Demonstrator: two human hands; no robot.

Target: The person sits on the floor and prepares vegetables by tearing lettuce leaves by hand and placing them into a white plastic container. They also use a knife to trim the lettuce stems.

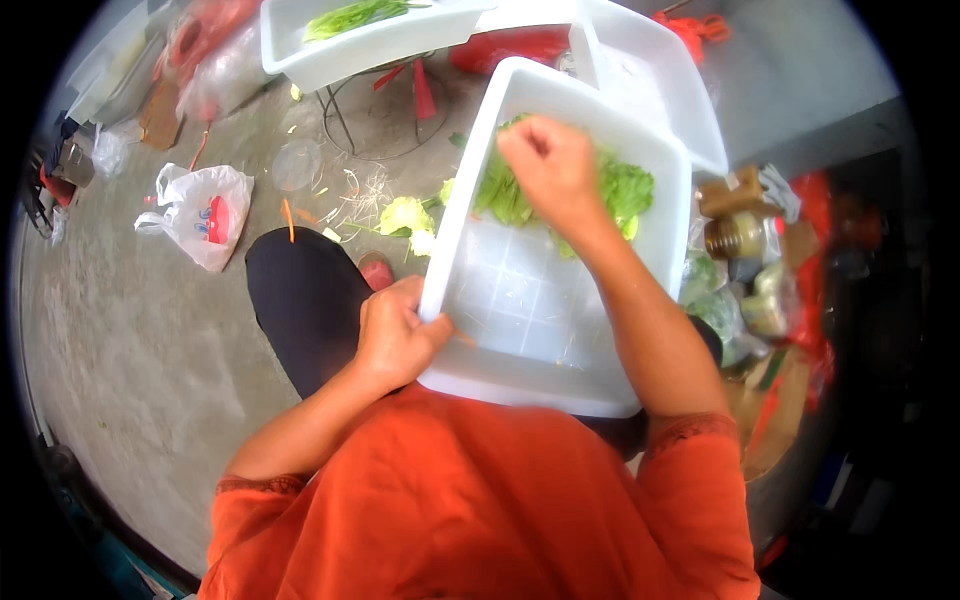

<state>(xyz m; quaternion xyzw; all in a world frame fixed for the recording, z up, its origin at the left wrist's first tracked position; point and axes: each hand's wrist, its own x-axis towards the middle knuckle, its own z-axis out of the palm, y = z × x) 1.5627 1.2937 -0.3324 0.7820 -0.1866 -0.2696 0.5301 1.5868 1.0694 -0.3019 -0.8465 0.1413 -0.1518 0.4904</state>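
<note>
A deep white plastic tub [517, 281] rests on my lap, tilted in the view. My left hand [401, 330] grips its near left rim, thumb over the edge. Leafy green lettuce [626, 187] lies at the tub's far end. Just above these leaves is my right hand [547, 165], its fingers curled; whether they hold anything is hidden. Small scraps and drops of water dot the tub's bare bottom.
Behind stand a white tub [382, 46] with greens on a wire stand and another white tub [637, 82]. Leaf scraps [405, 216] and a white plastic bag [206, 214] lie on the floor at left. Jars [735, 236] and bagged vegetables [716, 311] crowd the right.
</note>
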